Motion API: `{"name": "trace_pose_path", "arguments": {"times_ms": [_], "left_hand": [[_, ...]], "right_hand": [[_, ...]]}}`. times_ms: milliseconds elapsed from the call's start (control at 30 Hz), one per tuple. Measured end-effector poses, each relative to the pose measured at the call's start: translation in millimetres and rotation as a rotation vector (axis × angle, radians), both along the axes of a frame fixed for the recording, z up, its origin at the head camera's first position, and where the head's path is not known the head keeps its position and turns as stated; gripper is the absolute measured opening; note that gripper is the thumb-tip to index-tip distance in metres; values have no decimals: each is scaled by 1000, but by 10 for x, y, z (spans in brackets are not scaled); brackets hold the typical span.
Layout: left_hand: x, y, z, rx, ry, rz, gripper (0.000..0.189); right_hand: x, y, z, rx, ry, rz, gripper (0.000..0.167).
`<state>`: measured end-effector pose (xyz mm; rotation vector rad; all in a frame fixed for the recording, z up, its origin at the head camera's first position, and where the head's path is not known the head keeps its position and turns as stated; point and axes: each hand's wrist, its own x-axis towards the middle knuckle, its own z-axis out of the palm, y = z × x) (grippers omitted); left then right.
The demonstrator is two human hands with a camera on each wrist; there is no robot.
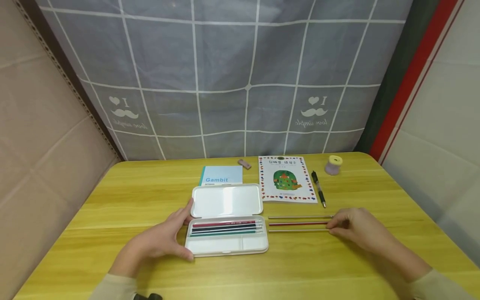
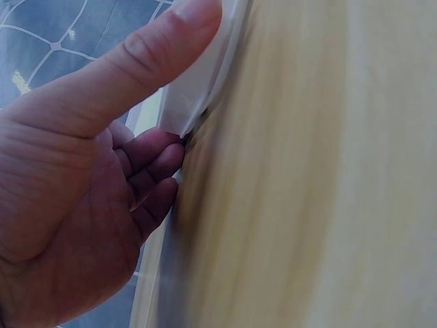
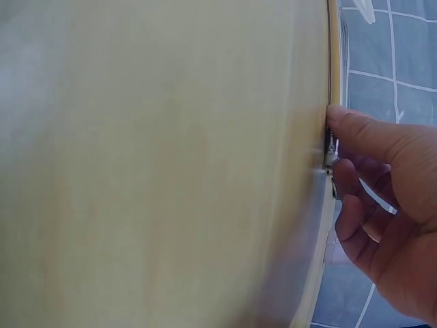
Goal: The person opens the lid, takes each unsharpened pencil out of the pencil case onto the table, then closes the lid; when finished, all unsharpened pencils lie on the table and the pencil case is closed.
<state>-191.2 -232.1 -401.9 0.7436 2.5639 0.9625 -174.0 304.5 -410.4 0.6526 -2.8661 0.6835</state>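
Observation:
A white pencil case (image 1: 226,246) lies with its lid (image 1: 227,200) folded back; several pencils (image 1: 225,228) rest in its upper compartment. My left hand (image 1: 161,239) holds the case's left end, thumb at the near corner and index finger by the lid; in the left wrist view its other fingers curl by the case's side. To the right of the case, three loose pencils lie side by side: a far one (image 1: 296,217), a red one (image 1: 296,223) and a near one (image 1: 296,231). My right hand (image 1: 358,229) pinches at their right ends, fingertips low at the table.
Behind the case are a Gambit notebook (image 1: 225,173), an eraser (image 1: 244,164) and a white picture booklet (image 1: 286,196). A black pen (image 1: 318,189) lies right of the booklet, and a spool (image 1: 333,165) with a yellow top stands farther back. A grey checked cloth (image 1: 225,112) hangs behind the table.

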Motion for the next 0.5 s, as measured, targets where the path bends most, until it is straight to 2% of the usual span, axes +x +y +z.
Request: {"name": "trace_pose_path", "arguments": {"times_ms": [233, 500], "left_hand": [[-3, 9, 6, -11, -2, 0, 146], [-3, 3, 10, -19, -5, 5, 147]], "right_hand": [[20, 4, 29, 22, -22, -19, 16], [38, -120, 135, -23, -20, -49, 15]]}}
